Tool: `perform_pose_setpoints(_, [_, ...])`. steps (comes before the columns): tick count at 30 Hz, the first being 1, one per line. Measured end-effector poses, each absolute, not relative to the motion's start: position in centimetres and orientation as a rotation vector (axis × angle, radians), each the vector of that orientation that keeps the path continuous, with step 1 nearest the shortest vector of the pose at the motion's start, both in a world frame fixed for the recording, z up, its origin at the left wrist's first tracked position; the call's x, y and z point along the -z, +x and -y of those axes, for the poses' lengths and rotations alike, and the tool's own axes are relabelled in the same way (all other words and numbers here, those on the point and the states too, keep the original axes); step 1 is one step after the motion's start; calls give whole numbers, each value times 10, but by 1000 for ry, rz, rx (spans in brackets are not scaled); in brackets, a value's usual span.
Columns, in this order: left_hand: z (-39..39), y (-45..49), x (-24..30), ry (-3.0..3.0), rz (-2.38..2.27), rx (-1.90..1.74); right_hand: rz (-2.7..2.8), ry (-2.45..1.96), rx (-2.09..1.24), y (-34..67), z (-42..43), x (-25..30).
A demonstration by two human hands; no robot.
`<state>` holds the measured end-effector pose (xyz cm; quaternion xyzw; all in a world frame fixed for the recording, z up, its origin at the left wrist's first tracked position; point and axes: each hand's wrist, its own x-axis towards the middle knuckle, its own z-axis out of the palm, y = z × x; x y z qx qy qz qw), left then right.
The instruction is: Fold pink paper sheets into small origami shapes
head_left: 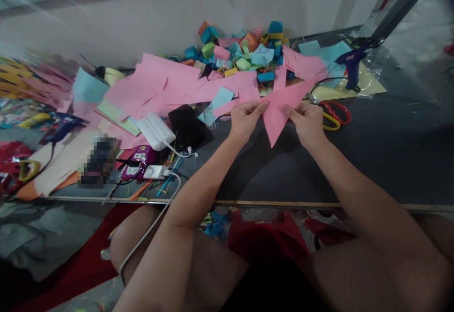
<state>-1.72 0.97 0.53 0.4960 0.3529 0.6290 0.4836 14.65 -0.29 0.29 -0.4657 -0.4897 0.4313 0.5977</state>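
Note:
Between my two hands is a piece of pink paper (pixel 275 118), raised over the dark table, with one pointed corner hanging down toward me. My left hand (pixel 246 120) pinches its left side between thumb and fingers. On the other side, my right hand (pixel 305 119) grips the paper in the same way. Just behind my right hand lie scissors (pixel 336 113) with red and yellow handles, partly covered by the fingers. Larger pink sheets (pixel 159 85) and a light blue scrap (pixel 222 97) spread out to the left of the held paper.
A heap of small folded paper pieces (pixel 244 52) in several colours sits against the wall. A blue glue gun (pixel 353 66) stands at the back right, another glue gun (pixel 64 127) at the left. A black pouch-like item (pixel 186 125), white power bank (pixel 156 130) and purple power strip (pixel 140 160) lie left.

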Motion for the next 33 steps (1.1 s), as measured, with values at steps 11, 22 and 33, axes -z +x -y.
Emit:
perform_pose_setpoints(11, [-9,-19,-1,1386,-932,-1445,1049,-1033,-966,151,-5,3])
perform_pose_setpoints(22, [-10,-20,-2,1523,-915,-1442,880,-962,-897,164,-14,-1])
perform_pose_setpoints(33, [-10,-14,1,1347,-874,-1345,1077,-1148,-646,190,-30,27])
